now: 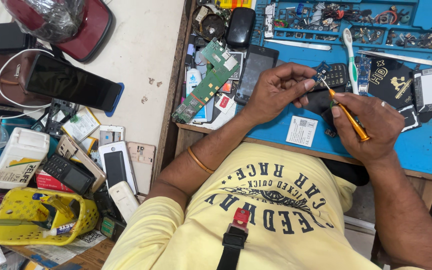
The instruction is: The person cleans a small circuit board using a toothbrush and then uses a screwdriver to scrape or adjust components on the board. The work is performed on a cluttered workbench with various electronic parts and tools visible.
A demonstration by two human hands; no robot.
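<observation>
Board [321,70], small blue PCB, mostly hidden by left hand [276,92] fingertips pinching it above blue mat [426,145]. Detail too small to read. Right hand [371,125] closed on orange screwdriver [348,116], tip touching board.

A green circuit board [207,82] lies left of the left hand [276,92], with a toothbrush [351,60] behind the right hand [371,127].

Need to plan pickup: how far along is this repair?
Done: a green circuit board lies bare on the blue mat. In hand: the left hand pinches a small blue board while the right hand sets an orange screwdriver tip to it. Left: probably most of it; both boards are outside any casing.
</observation>
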